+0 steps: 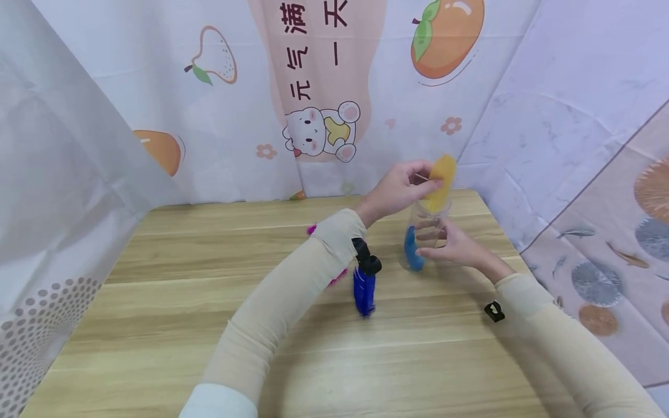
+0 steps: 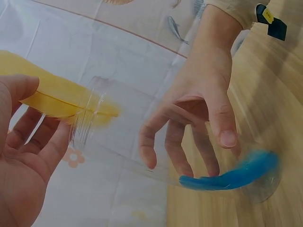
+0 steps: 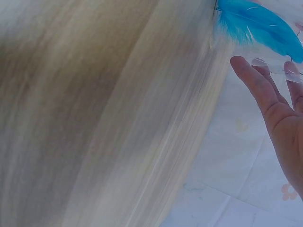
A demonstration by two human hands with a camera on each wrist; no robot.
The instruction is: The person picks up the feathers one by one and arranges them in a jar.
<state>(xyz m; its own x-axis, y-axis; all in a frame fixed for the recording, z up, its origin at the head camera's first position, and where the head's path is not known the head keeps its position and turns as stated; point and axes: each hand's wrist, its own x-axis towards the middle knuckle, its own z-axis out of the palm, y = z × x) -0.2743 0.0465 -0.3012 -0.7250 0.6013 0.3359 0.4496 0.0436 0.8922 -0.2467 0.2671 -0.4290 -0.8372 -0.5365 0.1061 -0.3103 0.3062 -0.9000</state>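
From where I'm standing, the left hand (image 1: 393, 190) is pinching a yellow feather (image 1: 443, 173) between thumb and fingers, and the feather's lower end is dipping inside the mouth of a clear jar (image 2: 130, 130). The right hand (image 1: 456, 247) is holding that jar from the side, its fingers curling round the wall (I'm seeing some of them through the plastic or glass). A light blue feather (image 2: 232, 176) is lying inside, along the wall near the bottom. Out on the wooden surface (image 1: 157, 325), a dark blue feather (image 1: 364, 291) is resting beside the left sleeve (image 1: 287, 302); a pink feather (image 1: 312, 230) is peeking out from behind that sleeve, mostly hidden. Behind everything, a printed cloth (image 1: 225, 145) is hanging.
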